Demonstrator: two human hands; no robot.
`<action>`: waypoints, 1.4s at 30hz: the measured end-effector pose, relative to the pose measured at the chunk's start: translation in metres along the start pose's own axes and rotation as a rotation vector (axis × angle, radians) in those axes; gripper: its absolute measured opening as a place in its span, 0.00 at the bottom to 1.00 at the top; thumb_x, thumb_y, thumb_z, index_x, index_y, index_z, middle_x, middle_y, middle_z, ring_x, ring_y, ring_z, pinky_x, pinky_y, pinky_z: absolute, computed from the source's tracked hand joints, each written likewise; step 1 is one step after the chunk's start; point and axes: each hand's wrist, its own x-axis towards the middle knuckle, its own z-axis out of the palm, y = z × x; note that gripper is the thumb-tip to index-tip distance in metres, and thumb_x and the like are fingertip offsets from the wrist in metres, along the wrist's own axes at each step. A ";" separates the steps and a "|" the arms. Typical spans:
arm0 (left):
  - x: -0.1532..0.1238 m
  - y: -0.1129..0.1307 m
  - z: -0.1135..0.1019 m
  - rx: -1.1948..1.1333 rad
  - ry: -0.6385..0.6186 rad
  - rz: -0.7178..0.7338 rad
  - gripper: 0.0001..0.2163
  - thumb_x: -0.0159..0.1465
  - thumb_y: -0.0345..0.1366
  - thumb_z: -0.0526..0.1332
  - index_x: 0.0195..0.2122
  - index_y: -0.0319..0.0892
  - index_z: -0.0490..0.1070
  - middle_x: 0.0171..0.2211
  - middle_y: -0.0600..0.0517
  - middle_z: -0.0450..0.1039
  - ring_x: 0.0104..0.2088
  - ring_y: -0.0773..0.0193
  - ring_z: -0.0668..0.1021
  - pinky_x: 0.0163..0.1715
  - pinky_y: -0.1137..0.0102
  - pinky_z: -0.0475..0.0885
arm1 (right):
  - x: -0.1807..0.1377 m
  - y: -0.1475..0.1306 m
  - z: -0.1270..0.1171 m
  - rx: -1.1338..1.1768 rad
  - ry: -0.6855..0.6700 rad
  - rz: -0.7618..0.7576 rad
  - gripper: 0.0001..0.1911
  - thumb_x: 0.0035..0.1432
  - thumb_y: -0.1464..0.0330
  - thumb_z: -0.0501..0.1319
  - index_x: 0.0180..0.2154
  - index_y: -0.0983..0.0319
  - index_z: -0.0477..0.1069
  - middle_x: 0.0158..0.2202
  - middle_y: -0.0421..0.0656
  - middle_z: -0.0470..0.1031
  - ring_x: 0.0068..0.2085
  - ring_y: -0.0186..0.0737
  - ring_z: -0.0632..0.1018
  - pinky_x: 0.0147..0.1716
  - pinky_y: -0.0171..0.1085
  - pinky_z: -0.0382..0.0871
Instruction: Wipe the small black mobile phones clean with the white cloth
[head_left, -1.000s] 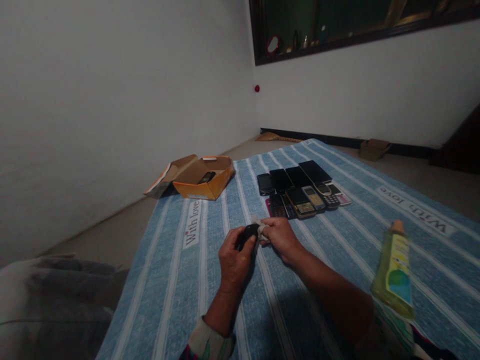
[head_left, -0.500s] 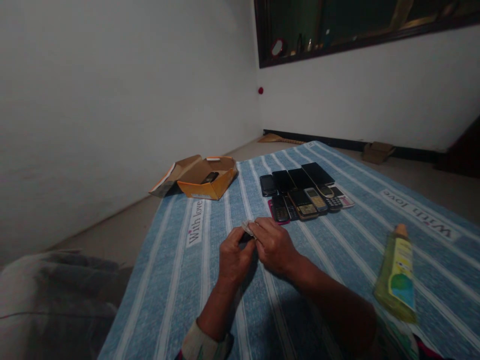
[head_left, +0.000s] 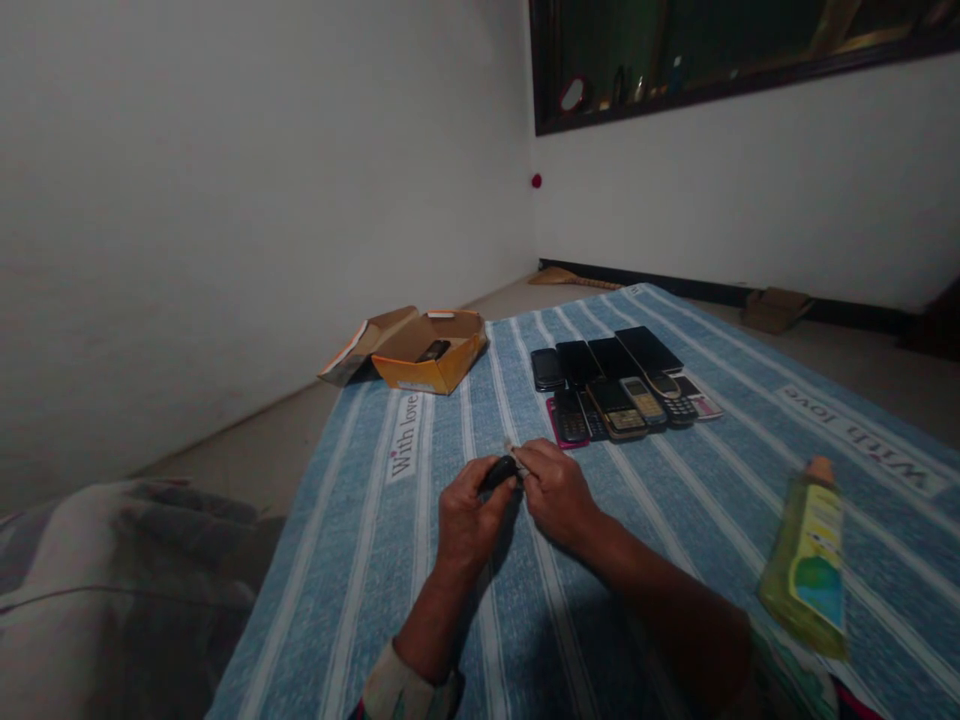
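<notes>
Striped blue cloth (head_left: 420, 560) is lying underneath; left hand (head_left: 466, 518) is gripping a small dark phone (head_left: 498, 471), right hand (head_left: 559, 493) is pinching a pale cloth scrap (head_left: 517, 458) against it.

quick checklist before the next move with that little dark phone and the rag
1. Left hand grips the small dark phone: ok.
2. Right hand pinches the pale cloth against it: ok.
3. Phone surface clean: cannot tell, too dark.
4. Row of phones lies apart from both hands on the striped cloth: ok.
5. Yellow-green bottle lies beside the right forearm, cap state: cannot tell.
6. Orange box is open, one dark item inside: ok.
</notes>
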 end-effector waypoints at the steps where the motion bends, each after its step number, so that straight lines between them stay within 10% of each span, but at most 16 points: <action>1: 0.000 0.000 0.000 -0.006 0.000 -0.002 0.09 0.57 0.37 0.63 0.38 0.42 0.77 0.35 0.50 0.80 0.36 0.59 0.80 0.41 0.66 0.76 | 0.000 -0.004 -0.001 0.008 0.012 -0.037 0.22 0.55 0.81 0.50 0.47 0.63 0.74 0.38 0.47 0.74 0.43 0.44 0.74 0.46 0.41 0.71; 22: -0.011 -0.007 0.006 -0.236 0.148 -0.250 0.10 0.51 0.36 0.68 0.35 0.42 0.78 0.32 0.52 0.80 0.34 0.61 0.80 0.39 0.67 0.74 | -0.008 0.002 0.006 -0.264 0.039 -0.155 0.17 0.61 0.79 0.49 0.45 0.66 0.73 0.36 0.49 0.74 0.40 0.45 0.72 0.42 0.42 0.70; 42: -0.015 -0.012 0.005 -0.160 0.121 -0.131 0.11 0.54 0.35 0.66 0.38 0.43 0.79 0.34 0.52 0.80 0.36 0.60 0.80 0.42 0.66 0.75 | -0.006 -0.010 0.006 -0.234 0.024 -0.276 0.15 0.63 0.77 0.49 0.43 0.66 0.73 0.36 0.49 0.72 0.41 0.46 0.71 0.43 0.42 0.67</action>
